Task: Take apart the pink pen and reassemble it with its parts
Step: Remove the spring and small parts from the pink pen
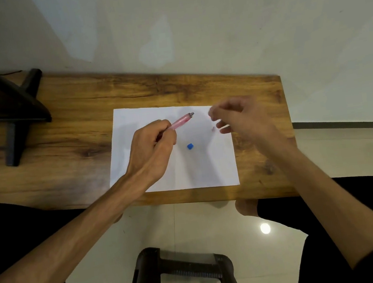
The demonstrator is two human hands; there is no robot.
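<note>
My left hand (152, 147) is closed around the pink pen barrel (181, 120), which points up and right over the white sheet of paper (144, 116), its grey end free. My right hand (237, 118) hovers blurred above the sheet's right edge with fingers loosely curled; thumb and forefinger are pinched near the top, and I cannot tell if a part is between them. A tiny pink piece (213, 128) lies on the paper beside the right fingers. A small blue cap (190, 146) rests on the sheet between both hands.
The paper lies on a wooden tabletop (73, 137) whose right edge ends just past my right hand. A dark stand (8, 112) occupies the table's left end. Below the front edge are a tiled floor and a dark stool frame (185, 269).
</note>
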